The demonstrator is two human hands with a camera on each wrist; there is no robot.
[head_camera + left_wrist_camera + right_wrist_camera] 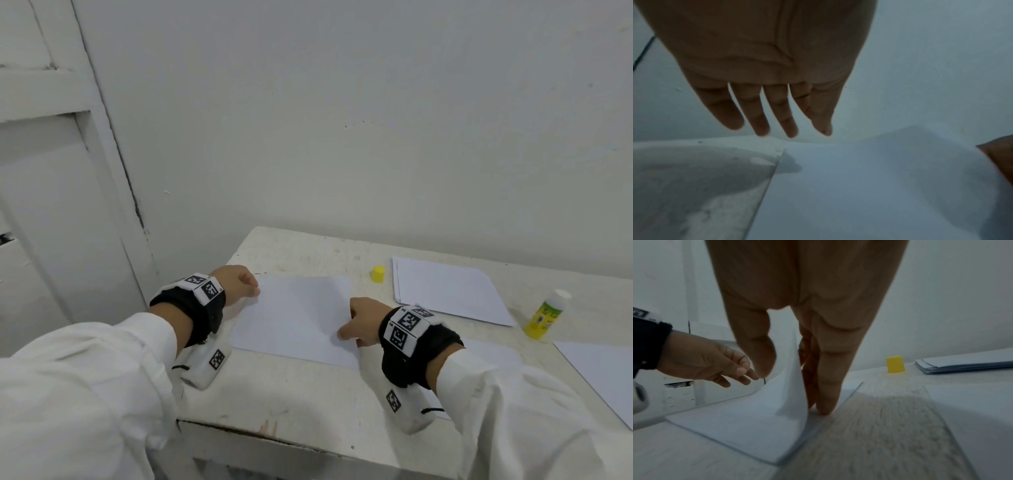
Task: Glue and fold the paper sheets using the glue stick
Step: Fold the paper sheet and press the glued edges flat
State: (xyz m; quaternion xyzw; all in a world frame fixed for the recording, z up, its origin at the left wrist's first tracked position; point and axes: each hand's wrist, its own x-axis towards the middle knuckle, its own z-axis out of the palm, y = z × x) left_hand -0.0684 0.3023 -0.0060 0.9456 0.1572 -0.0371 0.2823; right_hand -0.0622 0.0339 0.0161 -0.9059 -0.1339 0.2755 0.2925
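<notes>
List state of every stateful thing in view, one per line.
top sheet: right edge lifted and curling up, rest flat on the table
right hand: pinches the lifted edge
left hand: fingers straight, above the sheet's far left corner, holds nothing
glue stick: upright, uncapped
yellow cap: off, standing on the table
paper stack: flat, untouched

Lower right of head view: loose sheet (603, 373) cut by frame edge. Glue stick (547, 315) label illegible.
</notes>
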